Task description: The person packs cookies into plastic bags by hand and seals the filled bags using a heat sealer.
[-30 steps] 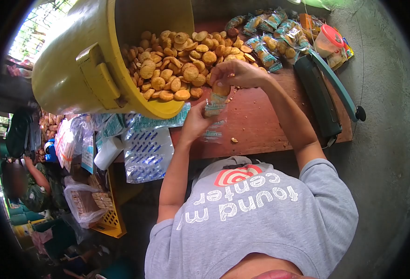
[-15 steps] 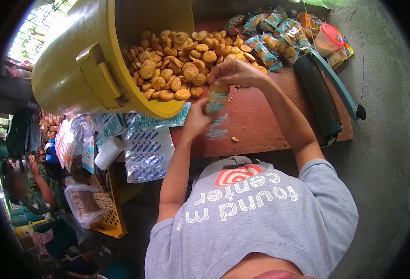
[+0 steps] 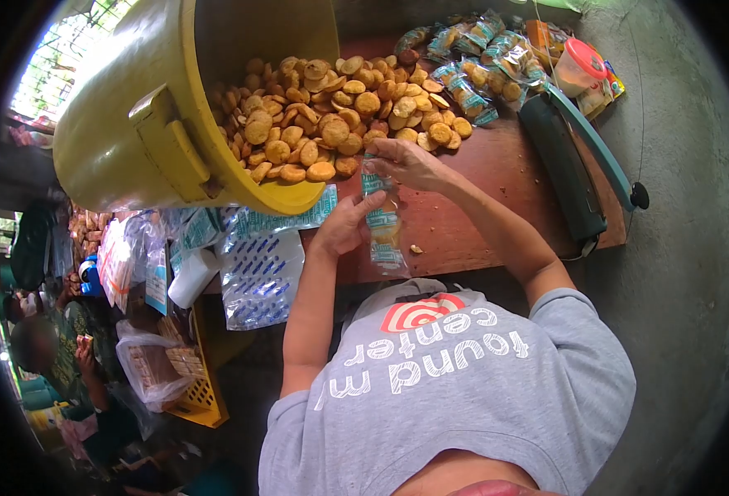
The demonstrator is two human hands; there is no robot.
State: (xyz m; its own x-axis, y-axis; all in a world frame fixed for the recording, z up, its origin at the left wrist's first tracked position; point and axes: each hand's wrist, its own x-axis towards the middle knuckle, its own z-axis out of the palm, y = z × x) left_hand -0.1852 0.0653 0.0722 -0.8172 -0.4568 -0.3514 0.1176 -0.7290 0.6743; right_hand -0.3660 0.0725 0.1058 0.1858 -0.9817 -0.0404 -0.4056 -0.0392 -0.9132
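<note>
A slim clear plastic bag with teal print [image 3: 386, 230] hangs lengthwise between my hands, round biscuits showing in its lower part. My left hand [image 3: 349, 221] grips the bag along its side, thumb across the front. At the upper end, my right hand [image 3: 410, 163] pinches the bag's mouth with bent fingers, partly hiding it. Just beyond my hands, a heap of round golden biscuits [image 3: 331, 128] spills from a yellow bucket [image 3: 124, 124] tipped on its side, onto the red tabletop [image 3: 463, 236].
Filled biscuit packets [image 3: 472, 87] lie at the back right, beside a red-lidded tub [image 3: 581, 66]. A long-armed sealer [image 3: 567, 165] stands on the right. Printed plastic sheets [image 3: 261, 273] overhang the table's left edge. A yellow crate [image 3: 203, 384] and another person [image 3: 71, 347] are further left.
The bag has slid down through my left hand and now shows its full length. My right hand has dropped slightly and holds the top end. The other person's hand has moved lower.
</note>
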